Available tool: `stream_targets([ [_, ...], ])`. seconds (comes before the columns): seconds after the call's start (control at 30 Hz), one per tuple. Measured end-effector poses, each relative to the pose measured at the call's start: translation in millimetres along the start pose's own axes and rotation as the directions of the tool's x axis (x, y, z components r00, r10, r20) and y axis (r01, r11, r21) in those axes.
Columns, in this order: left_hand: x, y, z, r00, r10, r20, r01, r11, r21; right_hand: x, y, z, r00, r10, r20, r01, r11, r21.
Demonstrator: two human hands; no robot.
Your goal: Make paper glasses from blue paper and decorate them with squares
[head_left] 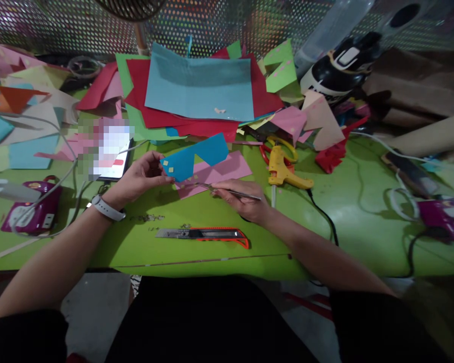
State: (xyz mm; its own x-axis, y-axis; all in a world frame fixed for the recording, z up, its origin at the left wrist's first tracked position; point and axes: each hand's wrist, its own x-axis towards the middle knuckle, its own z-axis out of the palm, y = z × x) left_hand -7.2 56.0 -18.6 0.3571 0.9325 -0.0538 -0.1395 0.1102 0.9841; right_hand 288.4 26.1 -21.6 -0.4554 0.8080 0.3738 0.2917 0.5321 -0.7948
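Observation:
My left hand [146, 174] pinches the left end of a blue paper cut-out [208, 150], which has a notch in its lower edge and several small pale-yellow squares near my fingers. In my right hand [244, 200] is a slim metal tool [245, 194] that looks like tweezers. Its tip reaches left, close to the lower edge of the blue paper; whether it touches I cannot tell. A pink paper strip [236, 168] lies on the table behind and under them. Closer to me rests an orange utility knife [212, 234] with its blade out.
A yellow glue gun [282, 169] lies right of my hands, beside yellow-handled scissors [285, 146]. Coloured paper sheets [200, 83] are stacked at the back. At left are a lit phone [113, 151] and a purple power socket [38, 206]. A black bottle [336, 65] stands back right.

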Motion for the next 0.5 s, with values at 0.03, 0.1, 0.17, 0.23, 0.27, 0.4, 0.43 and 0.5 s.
stream_targets([
  [0.03,0.0,0.2,0.2,1.000,0.000,0.000,0.000,1.000,-0.002,-0.3,0.5,0.7,1.000,0.025,-0.012,-0.025,0.999,0.026],
  [0.1,0.0,0.4,0.4,1.000,-0.003,0.001,0.003,1.000,-0.004,-1.1,1.8,1.7,0.996,0.079,-0.032,-0.075,0.991,0.107],
  [0.17,-0.1,0.4,0.3,1.000,-0.006,0.003,0.006,1.000,-0.007,-1.7,2.4,1.4,0.994,0.101,-0.038,-0.093,0.981,0.171],
  [0.23,-0.2,0.1,0.0,1.000,-0.012,0.005,0.012,1.000,-0.007,-1.9,1.4,-0.3,0.997,0.071,-0.038,-0.065,0.986,0.152],
  [0.27,-0.3,0.0,-0.2,1.000,-0.014,0.005,0.014,1.000,-0.007,-1.9,0.3,-1.4,0.999,0.043,-0.034,-0.039,0.993,0.114],
  [0.4,-0.4,0.0,-0.1,1.000,-0.012,-0.002,0.012,1.000,-0.011,-1.3,-3.7,-4.0,0.998,-0.060,0.004,0.060,0.998,-0.033],
  [0.43,-0.4,0.1,0.0,1.000,-0.012,-0.003,0.012,1.000,-0.012,-1.3,-4.1,-4.1,0.997,-0.076,0.006,0.076,0.996,-0.048],
  [0.5,-0.2,0.2,0.2,1.000,-0.009,0.002,0.009,1.000,-0.014,-1.5,-3.9,-3.8,0.995,-0.105,0.003,0.105,0.992,-0.070],
])
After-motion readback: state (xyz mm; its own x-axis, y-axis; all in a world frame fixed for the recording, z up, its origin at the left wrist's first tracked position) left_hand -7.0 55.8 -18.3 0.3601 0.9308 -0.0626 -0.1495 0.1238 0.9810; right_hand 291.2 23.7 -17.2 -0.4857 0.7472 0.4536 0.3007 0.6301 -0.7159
